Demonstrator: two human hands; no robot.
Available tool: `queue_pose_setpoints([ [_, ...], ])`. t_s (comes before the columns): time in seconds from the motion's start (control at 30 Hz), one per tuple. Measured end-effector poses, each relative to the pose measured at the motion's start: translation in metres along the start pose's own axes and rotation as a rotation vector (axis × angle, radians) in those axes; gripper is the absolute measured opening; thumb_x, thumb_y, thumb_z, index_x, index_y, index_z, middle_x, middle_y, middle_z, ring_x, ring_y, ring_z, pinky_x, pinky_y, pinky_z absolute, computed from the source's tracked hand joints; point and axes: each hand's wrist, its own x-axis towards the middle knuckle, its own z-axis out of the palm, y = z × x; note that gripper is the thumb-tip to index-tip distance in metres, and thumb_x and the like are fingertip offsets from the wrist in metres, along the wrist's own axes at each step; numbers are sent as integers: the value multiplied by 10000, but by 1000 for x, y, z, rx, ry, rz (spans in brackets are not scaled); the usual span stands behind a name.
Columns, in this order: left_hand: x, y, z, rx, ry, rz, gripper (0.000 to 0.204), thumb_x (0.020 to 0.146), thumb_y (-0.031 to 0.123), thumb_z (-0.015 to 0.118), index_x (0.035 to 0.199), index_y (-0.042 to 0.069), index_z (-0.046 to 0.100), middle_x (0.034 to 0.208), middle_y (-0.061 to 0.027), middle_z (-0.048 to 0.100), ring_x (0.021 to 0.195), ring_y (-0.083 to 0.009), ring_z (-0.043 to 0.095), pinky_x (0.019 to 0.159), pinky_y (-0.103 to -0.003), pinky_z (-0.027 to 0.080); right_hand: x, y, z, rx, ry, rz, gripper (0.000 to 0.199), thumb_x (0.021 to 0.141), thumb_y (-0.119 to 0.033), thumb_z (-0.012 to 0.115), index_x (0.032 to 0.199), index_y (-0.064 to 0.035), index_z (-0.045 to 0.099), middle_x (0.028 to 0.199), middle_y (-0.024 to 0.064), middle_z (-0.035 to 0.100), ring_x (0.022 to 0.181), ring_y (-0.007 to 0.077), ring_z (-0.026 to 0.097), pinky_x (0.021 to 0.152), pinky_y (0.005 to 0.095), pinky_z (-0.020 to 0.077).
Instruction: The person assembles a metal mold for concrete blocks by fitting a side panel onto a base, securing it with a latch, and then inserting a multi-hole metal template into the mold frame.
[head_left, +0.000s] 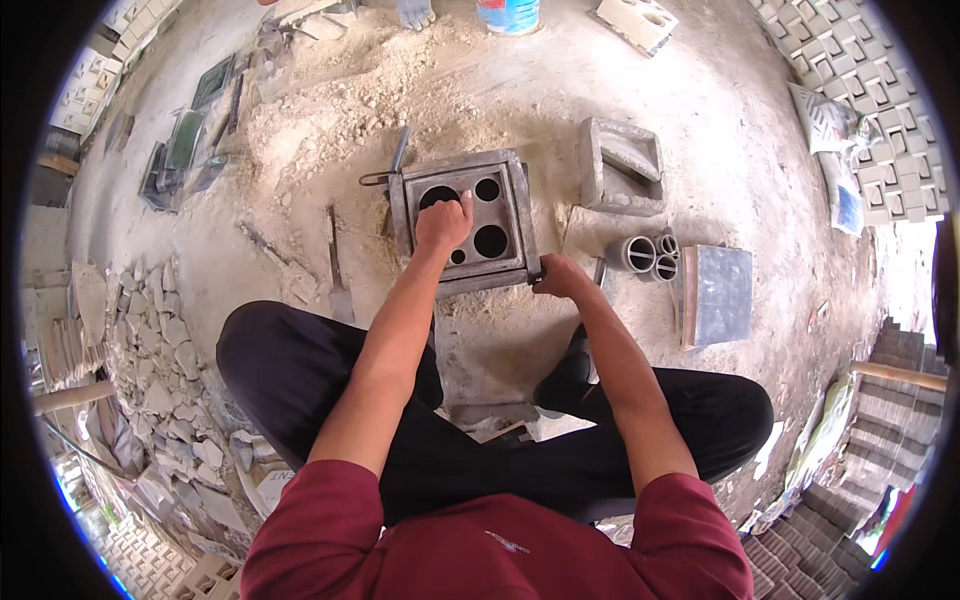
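Where pipes [648, 255] flank mould [465, 215], sand [320, 120]

A square grey metal mould [465, 220] is laid flat on the sandy ground, just ahead of the knees. Its frame is dusted with pale sand. Inside the frame a grey plate is seen, pierced by round dark holes: two at the far side, one large at the near right, one small beside it. The middle of the plate is pressed by the left hand [443, 222], knuckles up. The near right corner is gripped by the right hand [558, 275].
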Motion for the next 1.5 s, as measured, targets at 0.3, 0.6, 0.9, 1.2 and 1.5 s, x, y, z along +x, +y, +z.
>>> queue_pose_setpoints([
  [0.3,0,2,5,-3,3,-33,669,991,438,289,655,14,683,724,-237,664,707,-395,669,688,-471,546,0,0,0,-27,28,-6,376,574,-263,785,863,-39,702,848,191,686,859,367,649,812,431,518],
  [0.6,3,2,1,-2,-11,-31,677,992,439,281,659,11,685,731,-237,667,722,-386,674,704,-467,545,5,5,7,-9,20,-2,356,587,-247,780,874,-51,703,847,192,687,854,364,651,804,432,522],
  [0.9,0,-13,2,-68,-35,39,679,996,442,282,665,1,679,700,-226,659,689,-402,659,673,-488,536,16,15,-17,2,-193,-20,657,652,-290,807,1214,-31,584,1202,132,638,1131,296,581,958,388,450],
  [1.2,-19,-40,-12,-342,399,217,329,939,312,482,914,13,615,923,-217,633,938,-399,587,845,-478,459,38,-80,-67,308,399,-84,311,835,-300,616,767,-5,685,684,179,663,663,365,663,685,402,545],
  [1.5,-45,-65,9,-628,234,-435,745,875,547,542,1303,-51,421,1219,-359,524,1142,-474,517,951,-503,420,58,-131,56,74,626,20,580,934,-492,471,761,42,618,789,283,644,785,447,640,695,502,516],
])
